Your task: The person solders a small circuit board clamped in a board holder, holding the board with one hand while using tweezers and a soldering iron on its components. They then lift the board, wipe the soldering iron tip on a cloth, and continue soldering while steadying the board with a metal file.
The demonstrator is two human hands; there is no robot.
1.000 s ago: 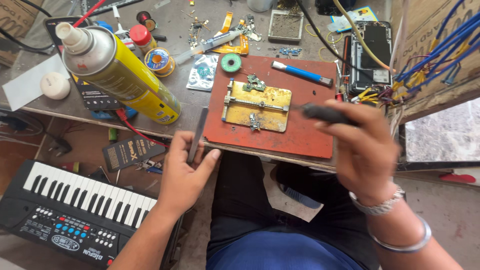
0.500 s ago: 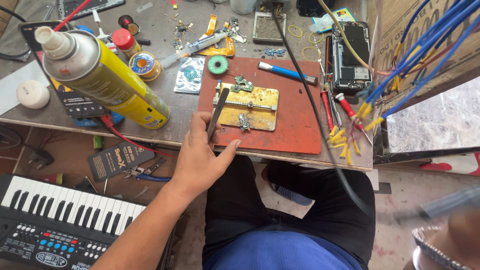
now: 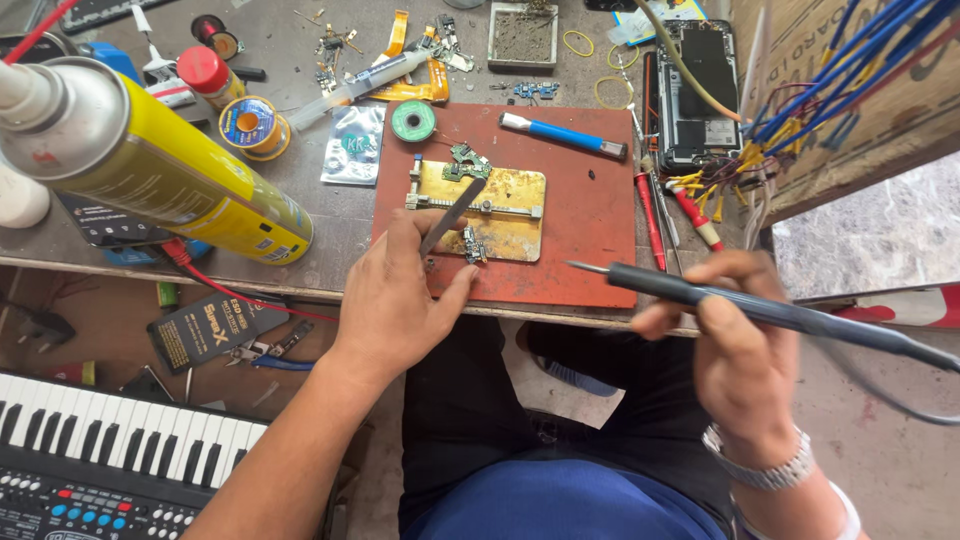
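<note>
Bench (image 3: 330,225): red mat (image 3: 590,215) carrying a brass jig (image 3: 505,205) with a small board (image 3: 468,162) clamped in it. Grey tray (image 3: 522,35) at the rear holds dark debris. Left hand (image 3: 400,300) is closed on tweezers (image 3: 452,215), tips over the jig. Right hand (image 3: 745,350) grips a soldering iron (image 3: 700,292), tip just off the mat edge; half a second earlier this hand was nearly out of frame, iron not visible.
</note>
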